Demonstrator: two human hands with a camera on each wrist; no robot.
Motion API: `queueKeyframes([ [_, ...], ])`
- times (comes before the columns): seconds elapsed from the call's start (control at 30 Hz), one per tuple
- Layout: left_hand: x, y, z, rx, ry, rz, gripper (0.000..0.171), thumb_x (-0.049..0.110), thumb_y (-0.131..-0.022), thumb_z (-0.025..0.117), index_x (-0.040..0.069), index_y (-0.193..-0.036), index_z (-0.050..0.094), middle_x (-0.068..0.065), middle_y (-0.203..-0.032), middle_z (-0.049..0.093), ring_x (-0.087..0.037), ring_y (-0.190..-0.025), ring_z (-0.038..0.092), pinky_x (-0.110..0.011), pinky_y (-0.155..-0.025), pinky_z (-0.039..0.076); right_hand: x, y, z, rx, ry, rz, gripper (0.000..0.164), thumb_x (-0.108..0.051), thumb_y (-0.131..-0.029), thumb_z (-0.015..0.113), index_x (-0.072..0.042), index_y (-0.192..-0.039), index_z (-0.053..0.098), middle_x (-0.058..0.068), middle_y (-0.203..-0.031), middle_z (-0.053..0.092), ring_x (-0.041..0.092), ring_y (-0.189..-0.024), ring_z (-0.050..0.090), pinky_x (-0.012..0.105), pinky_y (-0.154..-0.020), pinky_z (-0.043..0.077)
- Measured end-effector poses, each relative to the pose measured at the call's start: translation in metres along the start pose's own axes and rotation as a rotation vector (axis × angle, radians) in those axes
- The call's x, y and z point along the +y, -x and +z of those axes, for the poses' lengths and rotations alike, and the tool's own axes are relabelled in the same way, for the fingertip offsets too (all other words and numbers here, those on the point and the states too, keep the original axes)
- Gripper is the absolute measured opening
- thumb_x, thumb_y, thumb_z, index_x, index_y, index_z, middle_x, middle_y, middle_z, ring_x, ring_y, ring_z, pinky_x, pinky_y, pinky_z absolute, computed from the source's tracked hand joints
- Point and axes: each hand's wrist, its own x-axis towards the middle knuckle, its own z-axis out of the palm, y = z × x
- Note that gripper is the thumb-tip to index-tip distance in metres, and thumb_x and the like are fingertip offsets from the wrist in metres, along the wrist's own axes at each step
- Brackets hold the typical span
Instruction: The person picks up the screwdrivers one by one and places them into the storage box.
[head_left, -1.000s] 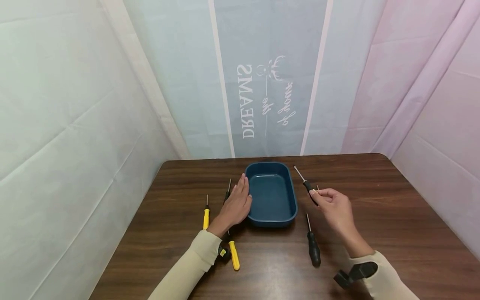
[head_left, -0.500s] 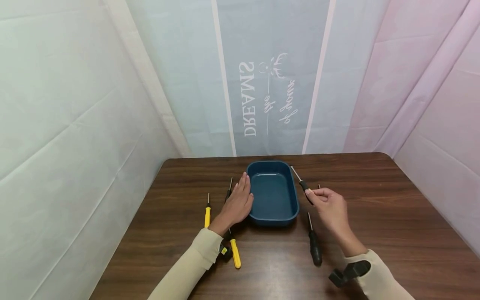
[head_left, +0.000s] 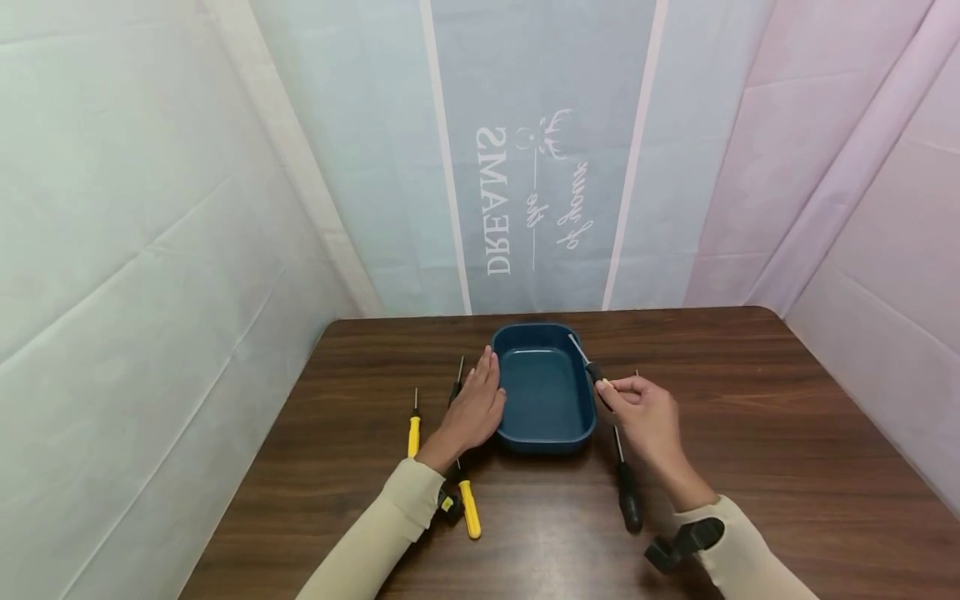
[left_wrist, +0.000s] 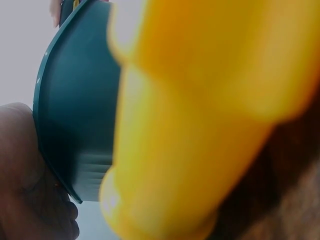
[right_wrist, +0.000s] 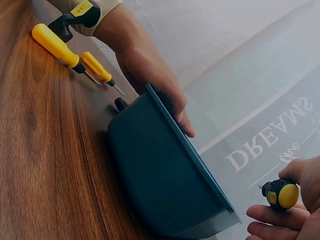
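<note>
A blue rectangular bin (head_left: 543, 396) stands on the table, nothing lying in it. My left hand (head_left: 472, 410) rests against its left rim with fingers extended. Between thumb and fingers, my right hand (head_left: 651, 422) pinches a screwdriver (head_left: 592, 369) by its black handle; the metal tip points away, over the bin's right rim. In the right wrist view, the handle's end (right_wrist: 288, 196) is yellow. A yellow-handled screwdriver (head_left: 469, 510) lies by my left wrist. Blurred and close, a yellow handle (left_wrist: 190, 135) covers much of the left wrist view.
Another yellow screwdriver (head_left: 414, 435) lies left of my forearm. A black one (head_left: 455, 390) is partly hidden behind my left hand. A black screwdriver (head_left: 628, 500) lies right of the bin. One thin tip (head_left: 637, 374) shows behind my right hand. Curtains hang around the table (head_left: 540, 542).
My right hand has moved left with the screwdriver, bringing its tip from beside the bin to above its right rim. The left hand stays in place.
</note>
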Motion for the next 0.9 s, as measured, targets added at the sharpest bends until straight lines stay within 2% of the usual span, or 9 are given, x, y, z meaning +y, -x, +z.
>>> queueKeyframes([
  [0.23,0.000,-0.001,-0.002,-0.016,0.008,-0.007,0.064,0.027,-0.110,0.035,0.002,-0.162,0.009,-0.010,-0.171,-0.001,-0.019,-0.156,0.002,-0.044,-0.125,0.012,-0.006,-0.002,0.006,0.007,-0.004,-0.009,0.039,-0.041,-0.092,0.075,-0.004,-0.102,0.075,0.010,-0.096,0.078,0.000,-0.083,0.070,0.016,-0.067,0.053],
  [0.43,0.001,-0.003,-0.004,-0.019,0.009,-0.004,0.063,0.026,-0.110,0.035,0.001,-0.162,0.009,-0.011,-0.171,0.000,-0.020,-0.156,0.002,-0.045,-0.125,0.013,-0.010,-0.003,0.009,0.030,-0.027,-0.018,0.035,-0.038,-0.090,0.078,-0.005,-0.101,0.076,0.011,-0.096,0.078,0.004,-0.081,0.072,0.017,-0.066,0.054],
  [0.67,0.001,-0.003,-0.006,-0.022,0.012,-0.017,0.064,0.027,-0.110,0.035,0.003,-0.162,0.008,-0.010,-0.171,-0.001,-0.020,-0.156,0.002,-0.044,-0.125,0.012,-0.013,-0.005,0.015,0.037,-0.070,-0.024,0.030,-0.032,-0.089,0.080,-0.005,-0.102,0.076,0.013,-0.100,0.077,0.004,-0.079,0.072,0.019,-0.058,0.052],
  [0.9,0.001,-0.005,-0.007,-0.022,0.021,-0.014,0.063,0.026,-0.109,0.035,0.000,-0.162,0.011,-0.010,-0.171,0.000,-0.020,-0.156,0.002,-0.046,-0.124,0.014,-0.016,-0.007,0.019,0.038,-0.091,-0.037,0.025,-0.023,-0.089,0.081,-0.003,-0.102,0.076,0.015,-0.099,0.077,0.003,-0.075,0.071,0.019,-0.058,0.054],
])
